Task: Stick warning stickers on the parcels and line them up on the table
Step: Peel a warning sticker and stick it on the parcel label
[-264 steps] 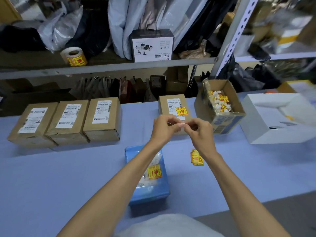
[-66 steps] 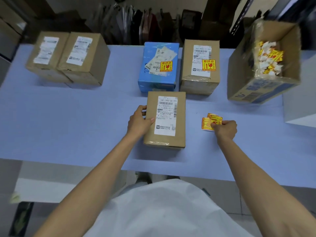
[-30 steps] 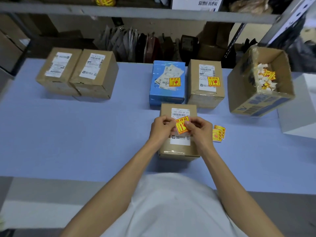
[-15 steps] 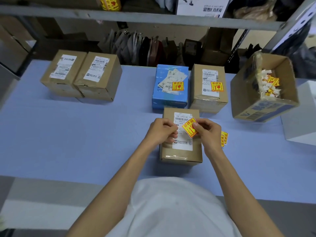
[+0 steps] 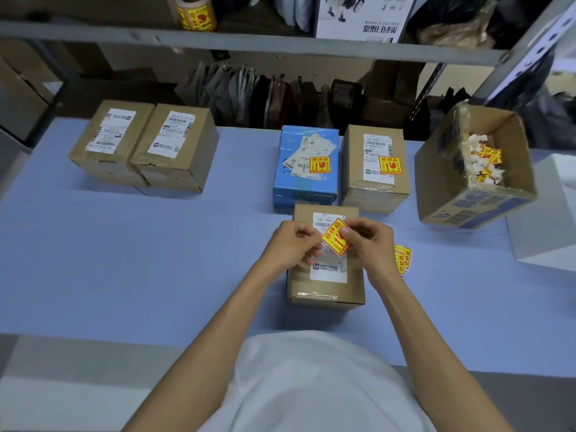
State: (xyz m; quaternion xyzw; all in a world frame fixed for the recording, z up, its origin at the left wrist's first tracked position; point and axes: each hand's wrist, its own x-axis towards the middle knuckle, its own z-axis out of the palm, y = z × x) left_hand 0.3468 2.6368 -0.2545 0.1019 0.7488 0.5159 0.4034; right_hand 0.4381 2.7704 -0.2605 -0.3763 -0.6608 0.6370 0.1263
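Note:
A brown parcel [image 5: 325,285] with a white label lies in front of me on the blue table [image 5: 140,260]. Just above it my left hand [image 5: 291,244] and my right hand [image 5: 367,241] both pinch a yellow and red warning sticker [image 5: 334,236], held tilted. Behind stand a blue parcel [image 5: 307,179] and a brown parcel [image 5: 375,185], each bearing a sticker. Two brown parcels [image 5: 143,148] without stickers stand side by side at the far left. A small pile of spare stickers [image 5: 402,258] lies right of my right hand.
An open cardboard box [image 5: 473,194] holding crumpled sticker backings stands at the right, with a white box [image 5: 548,219] beyond it. A shelf rail [image 5: 249,42] runs overhead with a sticker roll [image 5: 191,10] on it. Bags hang behind the table.
Both hands have stayed over the front parcel, working the sticker between the fingertips; it has tilted a little more. The view has drawn slightly closer.

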